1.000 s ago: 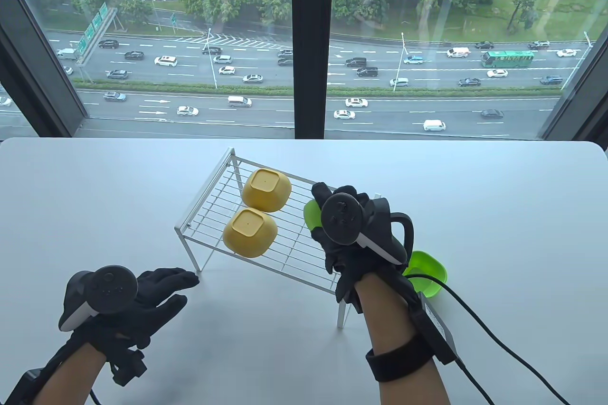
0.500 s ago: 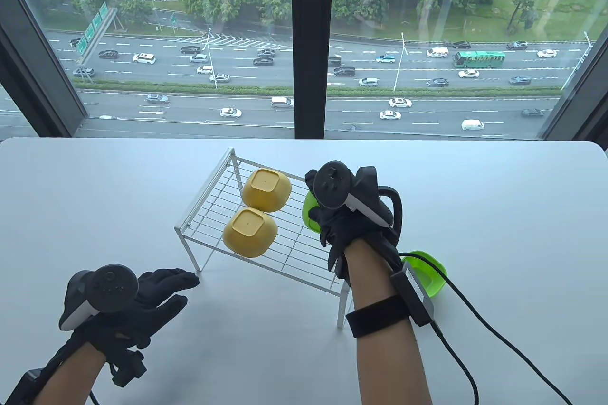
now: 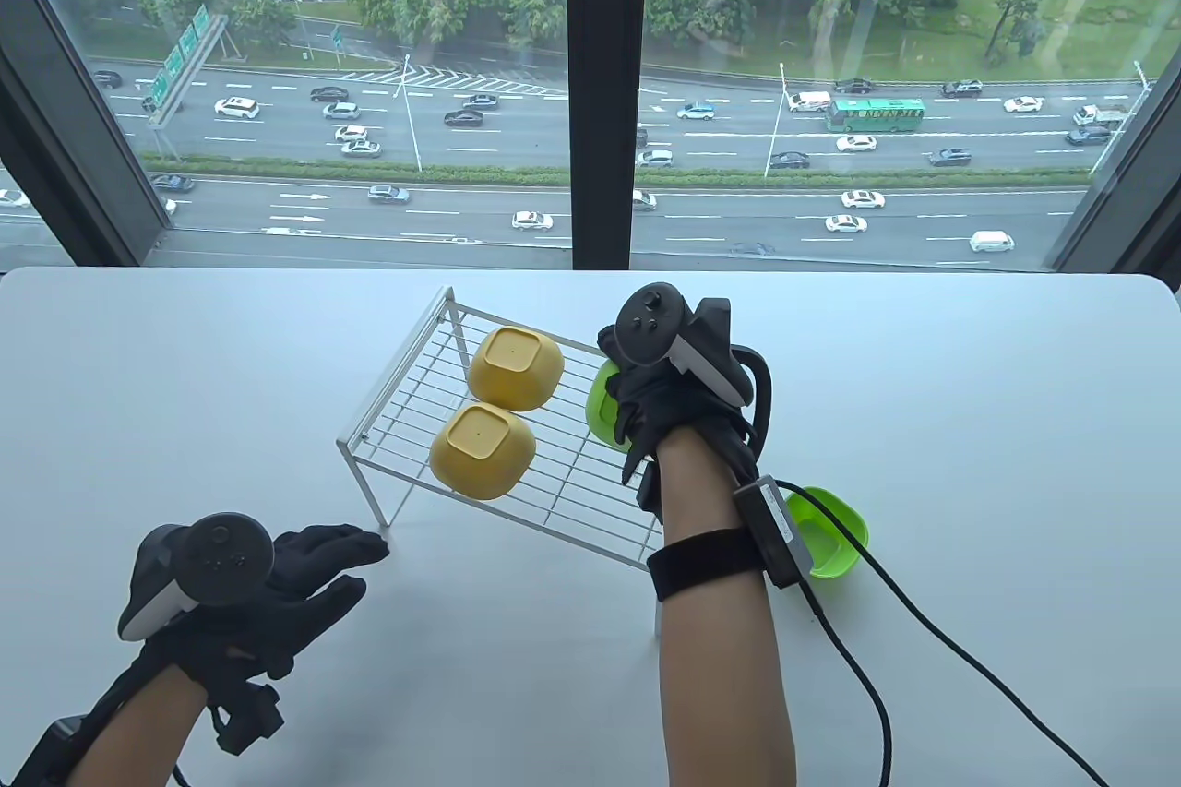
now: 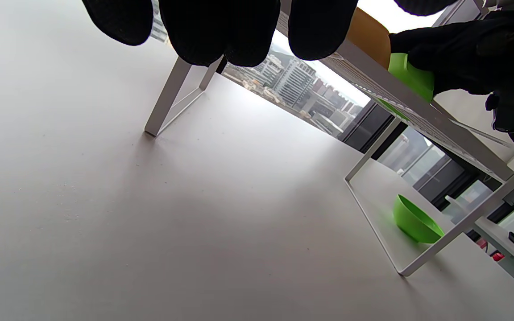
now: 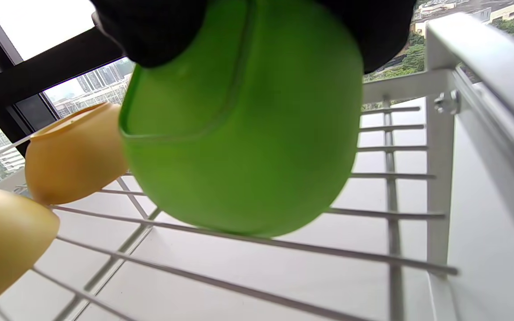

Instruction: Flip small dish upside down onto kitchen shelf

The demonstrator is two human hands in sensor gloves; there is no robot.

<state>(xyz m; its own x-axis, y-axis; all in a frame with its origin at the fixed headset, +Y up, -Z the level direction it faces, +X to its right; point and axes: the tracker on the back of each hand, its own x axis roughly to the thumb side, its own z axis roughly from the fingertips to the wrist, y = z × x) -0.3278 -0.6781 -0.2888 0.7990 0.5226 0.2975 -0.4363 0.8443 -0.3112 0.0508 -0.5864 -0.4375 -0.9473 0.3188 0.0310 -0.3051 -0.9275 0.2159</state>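
A: Where is the green dish (image 3: 604,404) found?

B: It is held by the right hand (image 3: 678,390) over the rack (image 3: 406,399), at the rack's three o'clock end, beside the two yellow dishes (image 3: 483,449). In the right wrist view the dish (image 5: 243,129) is gripped from above by gloved fingers (image 5: 150,26) curled over its rim. It is tilted on its side, its lowest edge at or just above the wires (image 5: 283,245); whether contact is made cannot be told.

A: And the yellow dishes?

B: Both are set upside down on the rack, one at twelve o'clock of the other (image 3: 515,367), close together.

A: How is the left hand (image 3: 277,584) placed?

B: It is laid low over the table (image 3: 184,381) at the rack's seven o'clock, with fingers extended and nothing held. The fingertips (image 3: 369,544) are seen just beside the rack's near leg (image 3: 378,501).

A: Is anything else seen?

B: A second green dish (image 3: 835,533) is seen upright on the table, at four o'clock of the rack. In the left wrist view it (image 4: 415,220) is seen beyond the rack's frame.
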